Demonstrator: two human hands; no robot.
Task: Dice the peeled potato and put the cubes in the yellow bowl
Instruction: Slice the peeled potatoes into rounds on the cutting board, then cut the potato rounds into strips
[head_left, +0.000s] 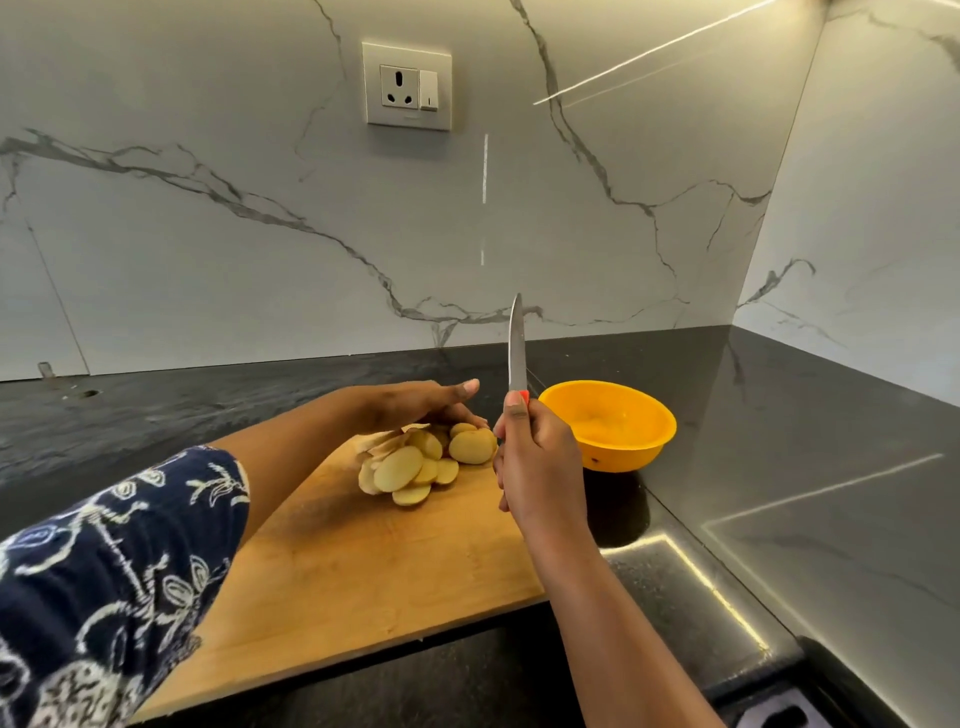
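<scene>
Dark stone tabletop. Potato slices heaped on cutting board under flat, straight-fingered left hand; right hand clenched round knife, blade up. Yellow bowl just beside board, empty. Risk: loose heap sliding, fingertips nicked.

Left sleeve: we are seeing dark navy cloth carrying a white flower-and-leaf print, ending near the elbow.
Left forearm: we are seeing it bare below that hem.
Right forearm: we are seeing it bare throughout.
</scene>
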